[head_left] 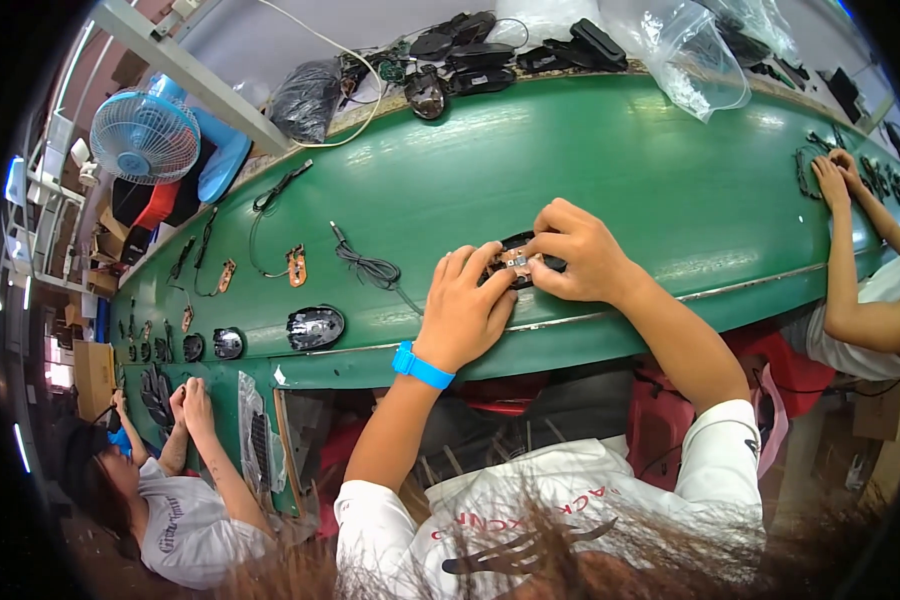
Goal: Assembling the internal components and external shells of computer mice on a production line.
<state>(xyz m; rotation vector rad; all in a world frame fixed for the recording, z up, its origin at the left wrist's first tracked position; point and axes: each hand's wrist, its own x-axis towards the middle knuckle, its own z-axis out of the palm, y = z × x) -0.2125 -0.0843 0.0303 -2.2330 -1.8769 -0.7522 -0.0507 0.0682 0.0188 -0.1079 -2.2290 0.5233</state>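
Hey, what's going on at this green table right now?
A person holds a small black mouse base with a circuit board inside on the green belt, left hand steadying it, right hand pinching at the board. A coiled cable lies beside it. Other mouse shells wait to the left, and co-workers' hands work nearby.

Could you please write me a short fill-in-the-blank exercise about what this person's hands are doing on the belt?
1. Both hands grip a black mouse base lying on the ___ conveyor belt.
2. The left hand has a ___ wristband.
3. The right hand pinches the base's ___ end.
4. A coiled cable lies to the base's ___.

Missing words: green; blue; right; left
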